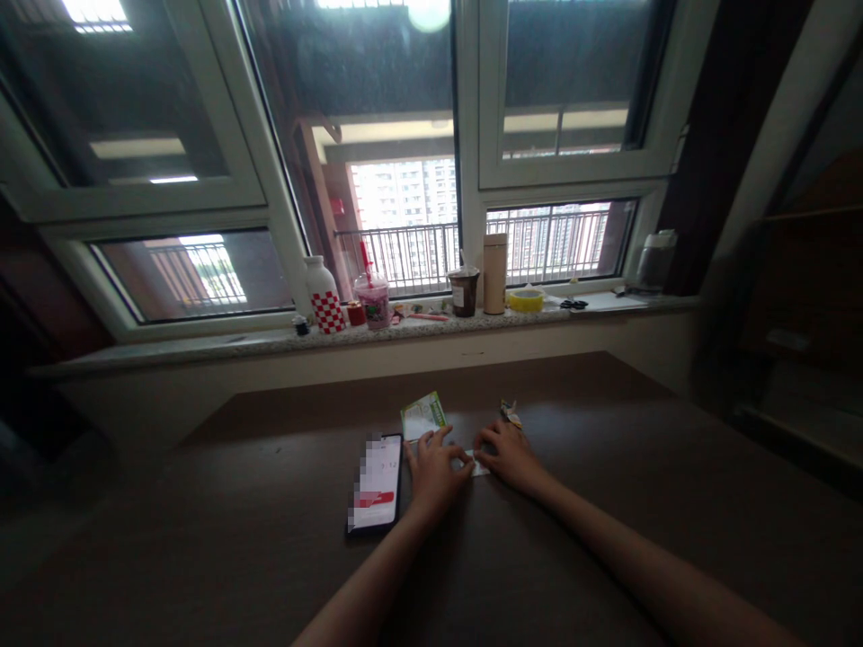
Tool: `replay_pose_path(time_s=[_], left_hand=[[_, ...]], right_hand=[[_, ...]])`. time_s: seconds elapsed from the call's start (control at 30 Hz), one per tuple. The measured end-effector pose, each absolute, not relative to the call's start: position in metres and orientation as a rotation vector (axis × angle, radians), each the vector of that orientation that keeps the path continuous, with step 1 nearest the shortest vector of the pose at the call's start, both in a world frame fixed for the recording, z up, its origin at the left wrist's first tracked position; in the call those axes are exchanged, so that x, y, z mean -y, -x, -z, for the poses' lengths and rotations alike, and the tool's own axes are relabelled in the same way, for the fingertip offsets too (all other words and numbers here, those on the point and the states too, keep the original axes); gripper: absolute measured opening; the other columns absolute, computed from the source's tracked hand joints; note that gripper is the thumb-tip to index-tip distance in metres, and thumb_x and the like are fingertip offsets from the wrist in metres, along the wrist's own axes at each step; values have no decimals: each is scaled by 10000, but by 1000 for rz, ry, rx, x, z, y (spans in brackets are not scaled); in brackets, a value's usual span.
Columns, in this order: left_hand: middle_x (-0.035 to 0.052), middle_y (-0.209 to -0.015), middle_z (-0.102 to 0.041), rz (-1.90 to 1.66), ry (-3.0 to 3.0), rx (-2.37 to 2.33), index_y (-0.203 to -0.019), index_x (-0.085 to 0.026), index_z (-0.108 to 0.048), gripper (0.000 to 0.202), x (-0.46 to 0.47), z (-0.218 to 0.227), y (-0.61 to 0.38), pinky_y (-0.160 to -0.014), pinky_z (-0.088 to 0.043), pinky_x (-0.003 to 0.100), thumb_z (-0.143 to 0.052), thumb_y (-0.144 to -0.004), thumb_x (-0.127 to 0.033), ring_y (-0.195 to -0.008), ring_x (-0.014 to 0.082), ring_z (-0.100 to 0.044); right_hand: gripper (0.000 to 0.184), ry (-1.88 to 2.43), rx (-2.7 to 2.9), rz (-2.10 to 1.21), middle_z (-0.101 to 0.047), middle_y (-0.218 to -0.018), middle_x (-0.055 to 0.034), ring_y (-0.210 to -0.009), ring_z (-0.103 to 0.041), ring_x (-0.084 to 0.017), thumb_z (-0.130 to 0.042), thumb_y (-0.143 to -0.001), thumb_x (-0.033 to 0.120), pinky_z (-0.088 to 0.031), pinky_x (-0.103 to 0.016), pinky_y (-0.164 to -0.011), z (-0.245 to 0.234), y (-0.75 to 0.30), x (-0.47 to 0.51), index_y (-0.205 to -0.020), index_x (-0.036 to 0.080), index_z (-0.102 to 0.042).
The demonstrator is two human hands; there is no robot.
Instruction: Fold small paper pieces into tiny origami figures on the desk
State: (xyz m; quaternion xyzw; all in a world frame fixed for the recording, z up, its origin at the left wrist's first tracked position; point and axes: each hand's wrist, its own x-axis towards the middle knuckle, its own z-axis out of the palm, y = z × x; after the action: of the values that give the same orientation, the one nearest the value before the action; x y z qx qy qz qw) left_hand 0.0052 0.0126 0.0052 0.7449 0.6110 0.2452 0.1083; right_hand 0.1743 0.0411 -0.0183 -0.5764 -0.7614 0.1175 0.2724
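A small white piece, like paper or a sticker (480, 468), lies low over the brown table between my two hands. My left hand (435, 465) pinches at its left side with thumb and a fingertip, the other fingers stretched forward. From the right, my right hand (510, 455) has thumb and index finger closed at its upper edge. Fingers cover much of the piece, so its full shape is hidden. Just beyond my left fingers lies a green-and-white printed card or packet (424, 416). A small crumpled-looking colourful item (511, 413) is behind my right hand.
A phone (376, 486) with a lit screen lies left of my left forearm on the table (270, 503). Along the windowsill stand a red-checked white bottle (326, 296), drink cups (464, 294), a tan flask (494, 275), yellow tape (527, 301) and black scissors (573, 305).
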Motion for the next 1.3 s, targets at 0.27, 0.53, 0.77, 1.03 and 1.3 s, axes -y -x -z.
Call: replay_pose_path(time_s=[0.27, 0.53, 0.77, 1.03, 1.3], left_hand=[[-15, -1403, -523, -753, -2202, -1793, -809, -331, -741, 95, -11, -1, -4, -1105, -49, 675, -671, -776, -387, -1350, 321, -336], [-14, -1431, -495, -728, -2181, -1799, -839, -328, -748, 141, -9, -3, -4, -1115, -24, 664, -654, -787, -419, -1365, 326, -306], [-21, -1437, -487, -702, -2184, -1805, -852, -331, -747, 143, -9, -4, -5, -1121, -25, 659, -657, -783, -419, -1372, 327, -295], [-20, -1440, -485, -692, -2197, -1791, -860, -329, -739, 142, -11, -2, -4, -1105, -27, 685, -647, -792, -413, -1371, 337, -299], [-24, -1429, -498, -730, -2188, -1781, -843, -322, -737, 119, -12, 1, -4, -1104, -12, 684, -662, -783, -392, -1371, 328, -301]], right_hand=[[196, 1246, 1905, -554, -637, -966, -69, -967, -576, -210, -575, -865, 304, -417, -361, -928, 26, -191, -46, -887, 203, -741], [123, 1138, 2020, -632, -633, -1053, -72, -1079, -531, -235, -717, -764, 342, -359, -394, -1022, 24, -202, -38, -813, 257, -791], [95, 1209, 2076, -556, -600, -1052, -69, -1073, -504, -221, -720, -765, 269, -358, -370, -1015, 21, -198, -32, -829, 270, -791], [117, 1275, 2105, -408, -560, -1024, -76, -1096, -469, -235, -700, -803, 284, -325, -400, -1059, 18, -201, -36, -879, 290, -789], [128, 1272, 2084, -367, -567, -1029, -75, -1090, -482, -234, -689, -818, 286, -344, -397, -1044, 21, -202, -39, -901, 293, -786]])
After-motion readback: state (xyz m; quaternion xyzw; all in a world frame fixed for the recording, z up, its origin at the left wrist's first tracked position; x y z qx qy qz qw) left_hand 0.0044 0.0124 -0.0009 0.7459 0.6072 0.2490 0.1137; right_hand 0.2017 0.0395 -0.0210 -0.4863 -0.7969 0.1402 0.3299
